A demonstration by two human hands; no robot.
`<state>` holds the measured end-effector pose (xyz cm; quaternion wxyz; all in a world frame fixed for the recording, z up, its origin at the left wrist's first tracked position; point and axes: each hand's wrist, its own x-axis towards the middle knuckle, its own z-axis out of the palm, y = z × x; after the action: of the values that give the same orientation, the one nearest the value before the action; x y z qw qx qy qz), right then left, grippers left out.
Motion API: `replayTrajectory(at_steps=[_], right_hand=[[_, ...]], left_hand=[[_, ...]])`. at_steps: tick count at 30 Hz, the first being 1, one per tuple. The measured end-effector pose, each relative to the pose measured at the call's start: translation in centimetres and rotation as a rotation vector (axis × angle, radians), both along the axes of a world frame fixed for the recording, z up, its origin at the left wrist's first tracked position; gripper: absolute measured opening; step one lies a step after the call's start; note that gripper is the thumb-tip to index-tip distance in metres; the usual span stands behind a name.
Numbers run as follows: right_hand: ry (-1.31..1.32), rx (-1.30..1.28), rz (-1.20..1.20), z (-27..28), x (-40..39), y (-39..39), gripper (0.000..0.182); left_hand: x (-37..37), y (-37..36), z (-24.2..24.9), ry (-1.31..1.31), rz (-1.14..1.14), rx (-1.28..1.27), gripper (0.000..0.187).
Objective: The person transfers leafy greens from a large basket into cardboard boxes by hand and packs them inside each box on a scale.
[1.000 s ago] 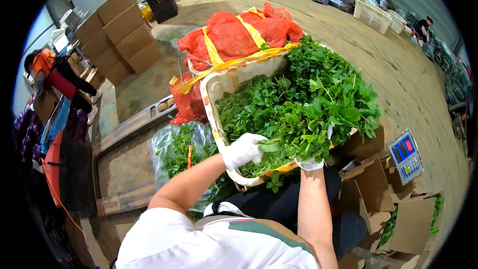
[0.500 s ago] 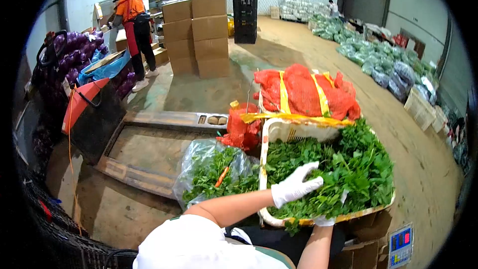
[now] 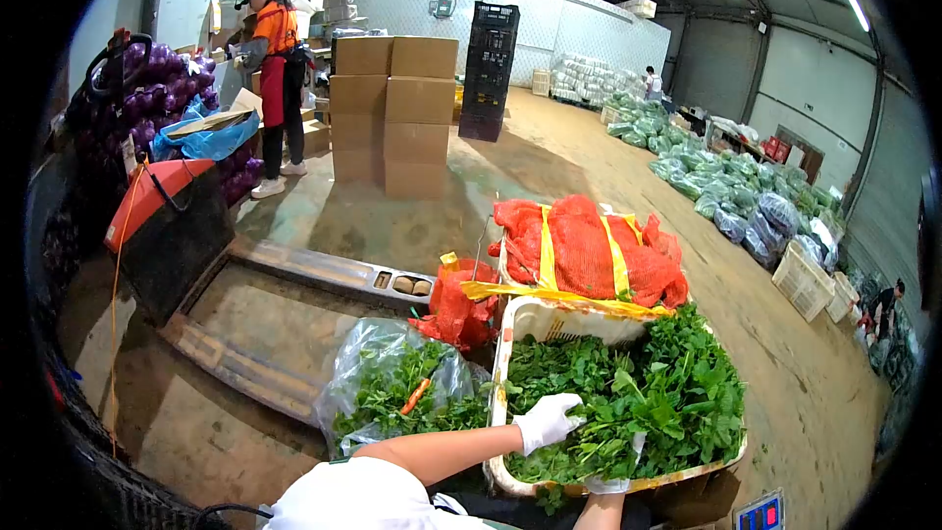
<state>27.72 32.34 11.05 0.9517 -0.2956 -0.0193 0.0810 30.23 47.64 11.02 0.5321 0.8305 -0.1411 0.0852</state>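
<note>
Leafy green herbs (image 3: 667,388) fill a white plastic crate (image 3: 502,373) right in front of me. My left hand (image 3: 546,422), in a white glove, is at the crate's left part with its fingers curled in on some stems of the greens. My right hand (image 3: 608,485), also gloved, is at the crate's front rim; leaves cover its fingers. Left of the crate lies a clear plastic bag (image 3: 343,388) of similar greens, with an orange-red strip (image 3: 416,397) on it.
Red mesh sacks (image 3: 589,245) with yellow straps lie behind the crate. A pallet jack (image 3: 285,334) stands on the left. Beyond are cardboard boxes (image 3: 392,118), stacked black crates (image 3: 489,69) and a person in an orange top (image 3: 277,29). A scale display (image 3: 760,512) is at lower right.
My left hand has gone from spread fingers above the greens to curled fingers on them. My view has tilted up and shifted right. The person in orange has straightened somewhat.
</note>
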Motion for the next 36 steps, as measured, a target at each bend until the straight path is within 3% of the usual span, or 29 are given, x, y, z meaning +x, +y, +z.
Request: replayTrajectory(at_steps=[1,2,3,6,8,10,11,12,13,14,15,17,19,20,21,22,23,24,27,30,32,33,35,36], right_hand=[[-0.010,-0.062,0.020,-0.2,0.1,-0.1,0.063],[-0.018,-0.032,-0.001,-0.1,0.1,0.2,0.063],[-0.021,-0.003,-0.024,-0.1,0.0,0.5,0.063],[-0.058,0.061,0.053,-0.3,0.9,0.5,0.051],[-0.023,0.024,-0.039,-0.2,0.1,0.2,0.046],[0.023,0.001,-0.167,-0.8,0.2,-0.6,0.046],[0.058,0.018,-0.199,-2.0,0.5,-1.8,0.048],[-0.149,0.181,0.009,-2.6,0.5,-3.1,0.052],[-0.171,0.193,0.000,-2.0,0.4,-3.6,0.052],[-0.151,0.191,-0.050,-1.4,0.2,-3.7,0.053],[-0.130,0.188,-0.095,-0.9,0.0,-3.7,0.053],[-0.102,0.187,-0.131,-0.4,-0.1,-3.5,0.054],[-0.084,0.184,-0.133,-0.4,-0.5,-3.2,0.055],[-0.074,0.183,-0.128,-0.7,-0.6,-2.8,0.056],[-0.068,0.181,-0.123,-0.8,-0.6,-2.5,0.056],[-0.063,0.180,-0.125,-0.7,-0.6,-2.4,0.057],[-0.061,0.179,-0.121,-0.6,-0.7,-2.2,0.057],[-0.058,0.180,-0.118,-0.5,-0.7,-2.1,0.058],[-0.066,0.184,-0.118,-0.2,-0.6,-2.0,0.059],[-0.089,0.213,-0.095,0.2,-0.7,-2.2,0.061],[-0.122,0.272,-0.033,0.3,-0.6,-2.2,0.062],[-0.045,0.122,-0.182,0.6,-0.6,-1.8,0.061],[0.064,0.121,-0.177,0.5,-0.8,-1.5,0.059],[-0.012,0.137,-0.186,-0.1,-0.3,-1.4,0.056]], left_hand=[[-0.6,0.3,1.0,0.153,-0.015,-0.084,0.025],[-0.9,0.6,1.0,0.039,0.004,-0.098,0.024],[-1.1,0.6,1.2,0.129,0.011,-0.185,0.022],[-1.9,1.0,2.3,0.435,0.023,-0.446,0.016],[-1.9,1.5,1.8,0.466,-0.003,-0.556,0.015],[-2.0,2.8,2.2,0.433,0.075,-0.571,0.012],[-0.3,4.4,-1.7,0.214,0.163,-0.369,0.015],[-0.1,6.9,-2.2,0.055,0.201,-0.287,0.020],[0.1,9.4,-2.8,-0.102,0.254,-0.199,0.024],[-1.1,10.8,0.0,0.162,0.149,-0.639,0.033],[0.3,15.7,-3.2,0.001,0.336,0.177,0.045],[-1.4,17.2,-0.2,-0.102,0.522,0.710,0.054],[-2.3,17.2,-0.1,-0.178,0.651,0.857,0.062],[-1.3,16.6,-2.0,-0.412,0.433,0.551,0.063],[-0.8,14.9,-2.9,-0.321,0.275,0.214,0.060],[-1.0,14.3,-2.5,-0.255,0.269,0.139,0.052],[-1.6,9.7,-0.4,0.404,-0.044,-0.440,0.050],[-2.3,7.4,1.0,0.537,-0.184,-0.628,0.053],[-2.7,1.9,2.3,0.634,-0.434,-0.598,0.078],[-2.3,-1.1,1.1,0.627,-0.455,-0.731,0.063],[-1.2,-1.4,-0.8,0.730,-0.312,-0.641,0.038],[-1.0,-1.5,-0.5,0.613,-0.279,-0.583,0.014],[-1.3,-1.3,-0.2,0.437,-0.153,-0.291,0.008],[-1.2,-0.6,-0.7,0.074,-0.157,-0.081,0.008]])
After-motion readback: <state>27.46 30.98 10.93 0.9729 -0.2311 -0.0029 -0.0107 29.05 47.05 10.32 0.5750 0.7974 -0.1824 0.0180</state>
